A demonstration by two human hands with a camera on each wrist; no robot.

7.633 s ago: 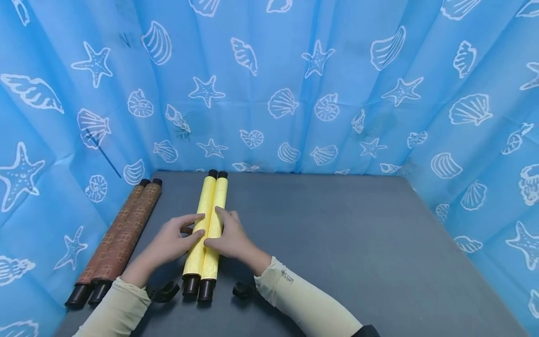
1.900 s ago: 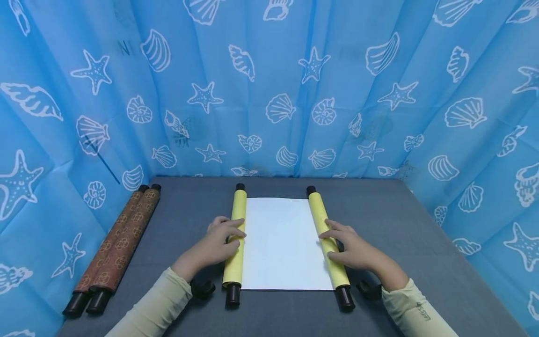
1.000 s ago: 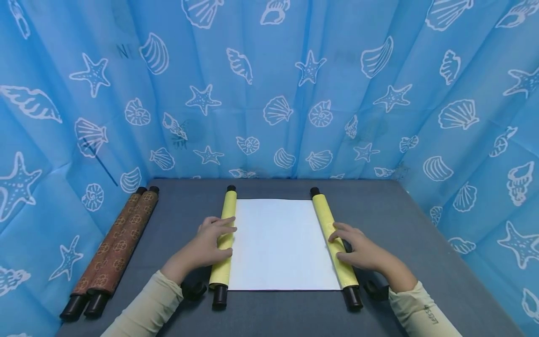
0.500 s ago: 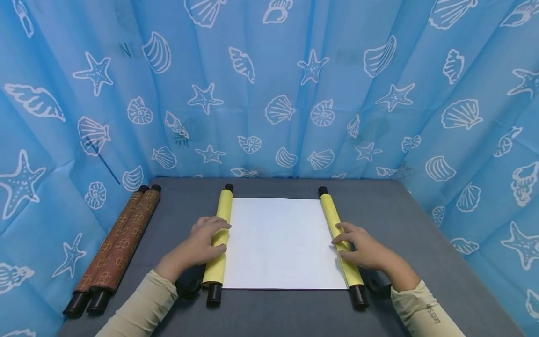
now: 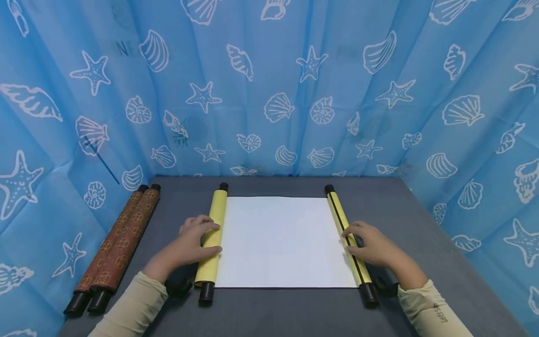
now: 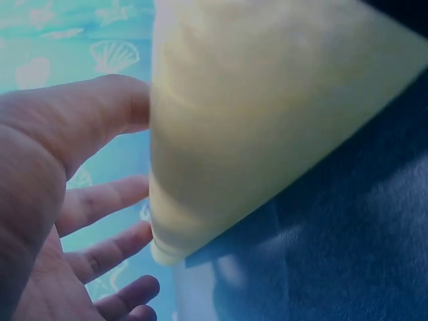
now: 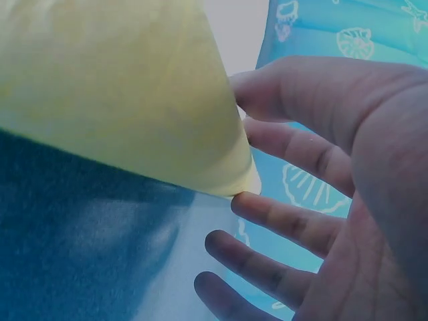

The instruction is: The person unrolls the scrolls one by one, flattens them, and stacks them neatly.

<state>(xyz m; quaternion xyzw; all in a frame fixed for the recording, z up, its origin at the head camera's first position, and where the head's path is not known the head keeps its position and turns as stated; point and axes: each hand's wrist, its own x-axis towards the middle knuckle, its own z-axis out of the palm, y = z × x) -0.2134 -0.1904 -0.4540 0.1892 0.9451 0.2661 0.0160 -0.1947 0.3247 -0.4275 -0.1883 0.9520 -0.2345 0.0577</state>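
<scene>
A yellow-backed scroll lies partly unrolled on the table, its blank white sheet (image 5: 282,238) flat between two rolls with black end knobs. My left hand (image 5: 187,243) reaches over the left roll (image 5: 217,206), thumb and fingertips bent onto its inner side. On the other side my right hand (image 5: 375,243) holds the right roll (image 5: 338,206) the same way; a dark stripe runs along this roll. In the left wrist view the thumb and two fingers (image 6: 107,257) touch the yellow roll (image 6: 254,120). In the right wrist view the lower fingers (image 7: 261,261) extend away from the roll (image 7: 134,87).
A brown patterned scroll (image 5: 122,243), rolled from both ends, lies along the left side of the grey table (image 5: 269,313). A blue curtain (image 5: 269,70) with shell and starfish prints hangs behind and on both sides.
The two yellow rolls, together at first, have been moved apart, the left one leftward and the right one rightward. More white sheet shows between them, and a dark stripe has appeared on the right roll.
</scene>
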